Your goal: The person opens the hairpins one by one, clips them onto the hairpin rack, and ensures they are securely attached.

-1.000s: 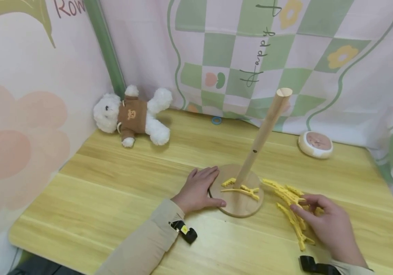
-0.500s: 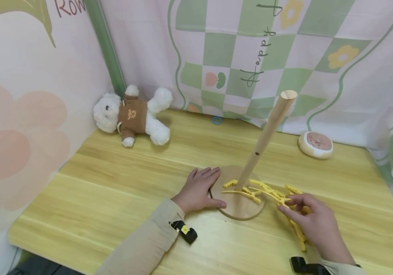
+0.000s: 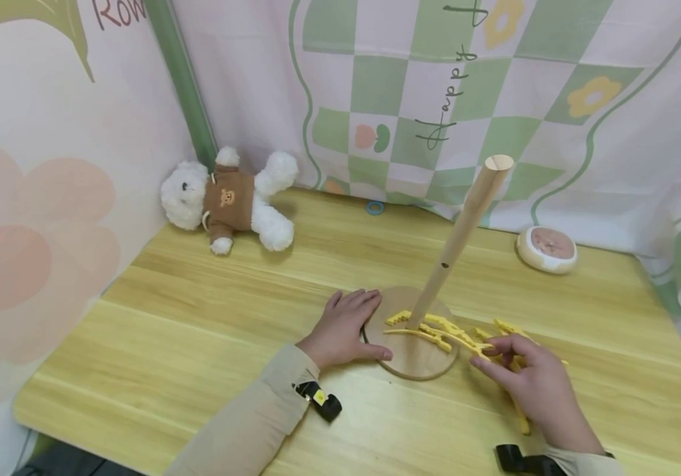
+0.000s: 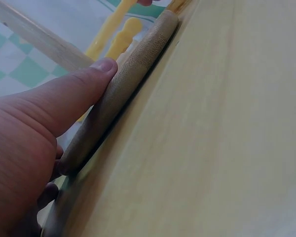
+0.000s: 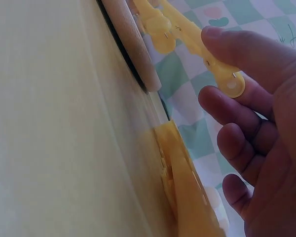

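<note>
In R hand [image 3: 539, 387]: held clip [image 3: 468, 342], yellow, pinched btwn thumb & index at near end; grip clamped on it, clearest in R wrist view. Far end out over round base [image 3: 430, 367], near foot of post [image 3: 459, 231]; contact w/ post: can't tell. In R wrist view, cut off at top edge.

On base, at foot of post: lower clip [image 3: 440, 343], also yellow, partly hidden by post & crowded by held clip in head view; hard to separate at the overlap. Loose clips [image 3: 508, 327] on tabletop [image 3: 198, 317], partly behind R hand; outlines muddled, can't count. Big & blurry in R wrist view, cut off at bottom edge.

At near-left rim of base: L hand [image 3: 340, 330], grip apart, fingers straight, thumb resting on base. In L wrist view, other fingers dark, mostly hidden behind thumb; post blurry, cut off at left; only a sliver of R hand at top edge.

Vs. 0.5 s ago: R hand & held clip a bit further left, closer to post; L hand abt same. Vs. 1 s ago: R hand well in from earlier spot over loose clips, held clip now overlapping base; post tilted/shifted slightly right.
</note>
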A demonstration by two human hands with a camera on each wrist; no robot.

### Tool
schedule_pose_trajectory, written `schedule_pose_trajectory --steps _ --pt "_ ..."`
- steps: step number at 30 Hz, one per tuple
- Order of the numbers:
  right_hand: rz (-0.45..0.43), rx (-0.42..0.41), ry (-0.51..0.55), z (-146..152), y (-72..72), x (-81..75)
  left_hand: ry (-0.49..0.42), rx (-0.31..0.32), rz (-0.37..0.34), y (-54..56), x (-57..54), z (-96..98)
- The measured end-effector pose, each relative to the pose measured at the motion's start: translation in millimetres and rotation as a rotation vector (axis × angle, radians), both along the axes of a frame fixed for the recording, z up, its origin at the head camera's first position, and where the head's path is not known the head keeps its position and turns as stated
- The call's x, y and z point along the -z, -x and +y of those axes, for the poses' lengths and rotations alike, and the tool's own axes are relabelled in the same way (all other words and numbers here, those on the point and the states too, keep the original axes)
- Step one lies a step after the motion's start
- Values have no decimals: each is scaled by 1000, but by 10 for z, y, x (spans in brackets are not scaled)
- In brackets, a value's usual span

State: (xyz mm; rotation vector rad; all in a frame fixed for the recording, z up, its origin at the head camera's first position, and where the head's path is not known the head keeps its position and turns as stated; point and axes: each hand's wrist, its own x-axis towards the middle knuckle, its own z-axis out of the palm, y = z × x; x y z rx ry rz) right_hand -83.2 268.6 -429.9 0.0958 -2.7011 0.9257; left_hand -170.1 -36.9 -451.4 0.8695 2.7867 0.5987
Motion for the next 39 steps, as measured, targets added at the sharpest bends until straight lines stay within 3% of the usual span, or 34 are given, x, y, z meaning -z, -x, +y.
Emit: schedule_pose_trajectory --steps 18,39 --pt "-13 -25 50 -139 24 44 -6 12 13 6 20 -4" --pt "-19 -16 22 -260 58 66 -12 16 18 13 22 -10"
